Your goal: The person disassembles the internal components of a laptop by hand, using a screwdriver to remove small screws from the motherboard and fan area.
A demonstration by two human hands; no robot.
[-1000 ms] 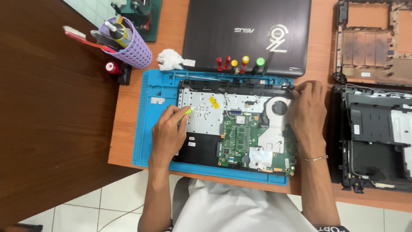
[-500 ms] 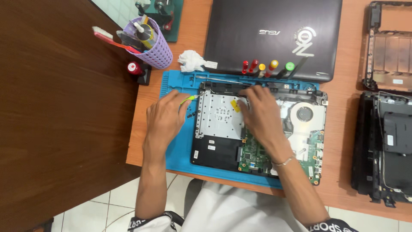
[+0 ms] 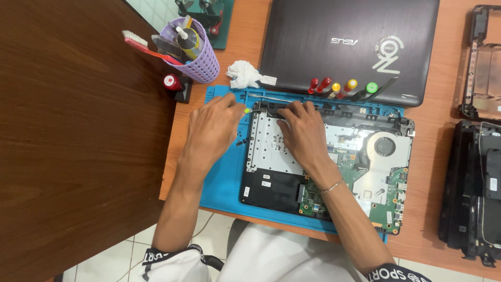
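Showing the head view, the only one: an opened laptop chassis [image 3: 334, 167] lies on a blue work mat [image 3: 222, 177] at the edge of an orange table [image 3: 449, 109]. Its cover is already off, with the silver shield plate, green circuit board and round fan [image 3: 384, 144] exposed; several small dark screws [image 3: 240, 142] lie loose on the mat just beside the chassis. By this evidence disassembly seems well advanced, though board and fan remain seated.

The left hand [image 3: 211, 130] rests palm down on the mat, fingers curled around a small tool with a yellow-green tip [image 3: 247, 110] pointing at the chassis's upper left corner; how tightly it is pinched cannot be told. The right hand [image 3: 302, 133] lies flat and spread on the shield plate, fingertips at the upper edge, grasping nothing visible. A closed dark laptop [image 3: 349, 47], a row of coloured screwdrivers [image 3: 342, 87] and a lilac tool basket [image 3: 195, 52] stand behind.
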